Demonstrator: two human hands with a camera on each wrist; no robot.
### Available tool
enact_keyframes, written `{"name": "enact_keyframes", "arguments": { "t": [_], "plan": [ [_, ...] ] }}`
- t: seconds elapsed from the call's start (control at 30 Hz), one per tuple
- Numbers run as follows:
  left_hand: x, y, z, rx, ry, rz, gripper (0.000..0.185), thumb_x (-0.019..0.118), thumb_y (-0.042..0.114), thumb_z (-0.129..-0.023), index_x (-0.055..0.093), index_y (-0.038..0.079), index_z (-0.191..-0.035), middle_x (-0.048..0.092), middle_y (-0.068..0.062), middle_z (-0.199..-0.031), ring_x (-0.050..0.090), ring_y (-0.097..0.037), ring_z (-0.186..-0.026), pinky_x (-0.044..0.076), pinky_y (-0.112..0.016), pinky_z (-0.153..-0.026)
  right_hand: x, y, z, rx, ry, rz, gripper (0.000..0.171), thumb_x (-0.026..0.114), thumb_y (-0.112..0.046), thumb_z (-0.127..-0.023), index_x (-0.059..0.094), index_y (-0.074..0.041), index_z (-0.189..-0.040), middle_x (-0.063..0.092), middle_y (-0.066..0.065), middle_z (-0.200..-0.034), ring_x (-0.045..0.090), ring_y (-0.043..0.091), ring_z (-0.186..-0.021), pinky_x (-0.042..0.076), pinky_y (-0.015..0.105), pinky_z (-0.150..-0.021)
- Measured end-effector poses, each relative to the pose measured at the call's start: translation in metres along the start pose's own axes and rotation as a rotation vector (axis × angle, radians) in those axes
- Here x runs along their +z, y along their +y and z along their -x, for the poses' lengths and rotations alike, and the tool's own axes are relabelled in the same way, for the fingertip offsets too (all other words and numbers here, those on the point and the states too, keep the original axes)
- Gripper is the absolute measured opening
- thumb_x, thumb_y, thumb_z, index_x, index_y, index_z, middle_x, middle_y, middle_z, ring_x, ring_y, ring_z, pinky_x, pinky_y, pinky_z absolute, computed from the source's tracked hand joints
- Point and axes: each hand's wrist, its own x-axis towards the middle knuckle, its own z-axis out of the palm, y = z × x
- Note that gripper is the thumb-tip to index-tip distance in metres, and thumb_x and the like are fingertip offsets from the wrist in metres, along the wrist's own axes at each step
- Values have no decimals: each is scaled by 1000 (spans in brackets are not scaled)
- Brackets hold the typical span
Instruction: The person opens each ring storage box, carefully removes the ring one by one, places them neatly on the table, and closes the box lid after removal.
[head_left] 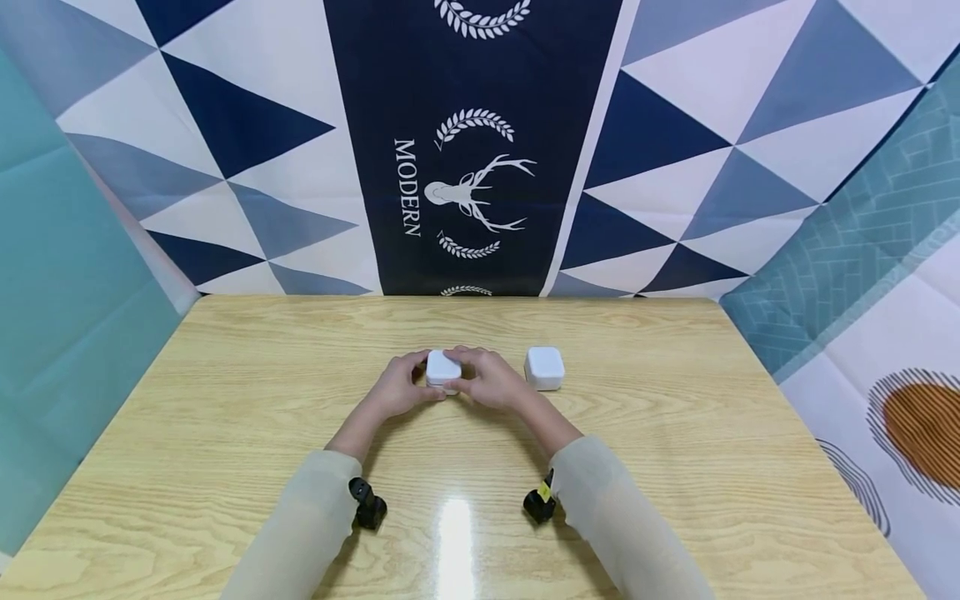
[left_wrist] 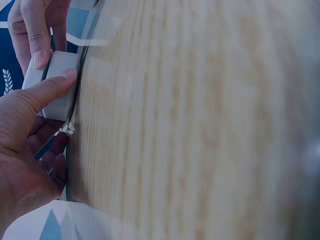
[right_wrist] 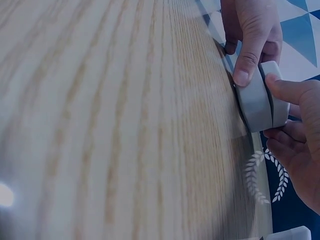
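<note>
Currently I count two hands and two white boxes on one wooden table [head_left: 225, 400]. The seamed box [head_left: 443, 369] sits toward the back edge, its upper part [right_wrist: 281, 112] facing up above a dark seam; from overhead its top looks square, so I find no long axis. The left hand [head_left: 400, 388] grips the lower part [left_wrist: 61, 102], the right hand [head_left: 491, 380] the upper. The second box [head_left: 544, 367] stands just right. Its inside and the far fingertips are hidden from me.
</note>
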Motion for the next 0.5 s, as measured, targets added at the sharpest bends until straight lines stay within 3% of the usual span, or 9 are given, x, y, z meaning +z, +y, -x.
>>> {"name": "enact_keyframes", "arguments": {
  "t": [0.5],
  "plan": [
    [-1, 1, 0, -10, 0, -6, 66, 77, 18, -78, 47, 0, -135, 54, -18, -131, 48, -31, -125, 40, -44, -104, -2, 0, -1, -10, -5, -22, 53, 67, -30, -86, 53, -12, -134, 50, 11, -139, 40, 26, -134, 35, 43, -109]
  ]
}}
